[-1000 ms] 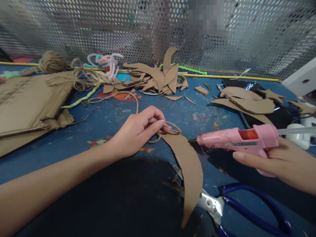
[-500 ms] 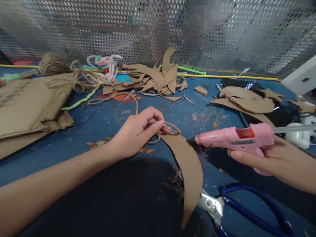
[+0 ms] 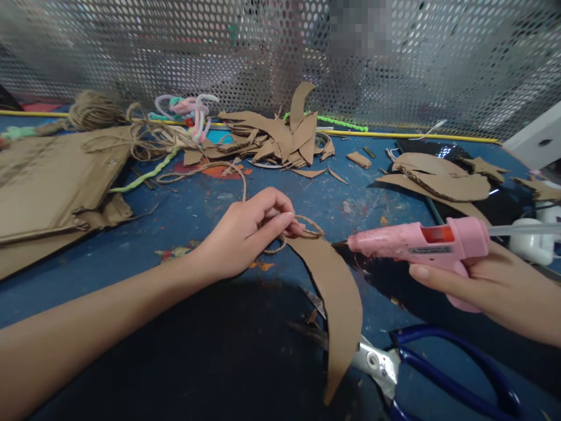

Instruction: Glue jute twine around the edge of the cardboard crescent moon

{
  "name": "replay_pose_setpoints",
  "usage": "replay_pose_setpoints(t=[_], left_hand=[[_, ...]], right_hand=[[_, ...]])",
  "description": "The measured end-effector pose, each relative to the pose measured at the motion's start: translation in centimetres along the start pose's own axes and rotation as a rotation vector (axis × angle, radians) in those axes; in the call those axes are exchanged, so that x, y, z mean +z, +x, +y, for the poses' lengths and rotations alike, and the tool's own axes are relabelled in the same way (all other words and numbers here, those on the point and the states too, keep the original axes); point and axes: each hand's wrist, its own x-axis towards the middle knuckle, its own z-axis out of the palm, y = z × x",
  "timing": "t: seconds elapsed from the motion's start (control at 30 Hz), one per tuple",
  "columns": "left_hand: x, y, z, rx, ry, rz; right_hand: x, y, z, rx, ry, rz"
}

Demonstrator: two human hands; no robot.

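Note:
My left hand (image 3: 245, 234) pinches a loop of brown jute twine (image 3: 307, 225) down onto the upper tip of a curved, crescent-shaped cardboard piece (image 3: 337, 298) lying on the blue table. My right hand (image 3: 491, 286) grips a pink hot glue gun (image 3: 421, 245), held level with its nozzle pointing left, a short way from the twine loop and the cardboard tip. A clear glue stick juts from the gun's back end.
Blue-handled scissors (image 3: 438, 368) lie partly under the crescent's lower end. A flat cardboard sheet (image 3: 48, 181) and a twine ball (image 3: 94, 111) sit at the left, cardboard scraps (image 3: 280, 137) and pipe cleaners (image 3: 193, 114) at the back, more cut pieces (image 3: 442, 181) at the right. A perforated metal screen (image 3: 263, 52) closes off the far side.
My right hand has brought the glue gun slightly left and up, its nozzle nearer the twine loop. My left hand stays pinched on the twine.

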Motion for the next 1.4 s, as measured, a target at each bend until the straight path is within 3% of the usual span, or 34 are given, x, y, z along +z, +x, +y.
replay_pose_setpoints(t=[0.27,0.47,0.67,0.87,1.4], left_hand=[[0.04,-0.03,-0.17,0.021,0.022,0.012],[0.04,-0.03,-0.25,0.027,0.027,0.012],[0.08,-0.04,-0.33,0.025,0.011,0.01],[0.05,-0.02,-0.28,0.034,0.012,0.007],[0.09,-0.16,-0.28,-0.009,-0.036,-0.016]], right_hand=[[0.3,0.26,0.48,-0.193,0.057,0.081],[0.12,0.54,0.04,-0.217,0.128,-0.02],[0.24,0.59,0.17,-0.258,0.055,0.062],[0.31,0.39,0.65,-0.24,0.057,0.079],[-0.42,0.11,0.2,-0.147,0.111,-0.04]])
